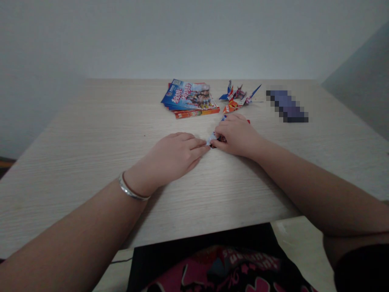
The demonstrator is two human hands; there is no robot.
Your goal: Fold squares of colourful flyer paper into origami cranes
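A small piece of folded printed paper (213, 139) lies on the table, mostly covered by my hands. With its fingers stretched together, my left hand (179, 156) holds the paper's near left corner at the fingertips. My right hand (237, 134) covers most of the paper, its fingers bent and closed down on it. Blue and red bits of print show past the right fingers. How the paper is folded underneath cannot be seen. A silver bangle (129, 190) circles my left wrist.
Beyond my hands a stack of printed leaflets (191, 96) sits at the back. Right of it stand folded paper cranes (238, 99). Farther right lies a dark, pixelated flat object (287, 106). A wall (194, 40) borders the wooden table (91, 121).
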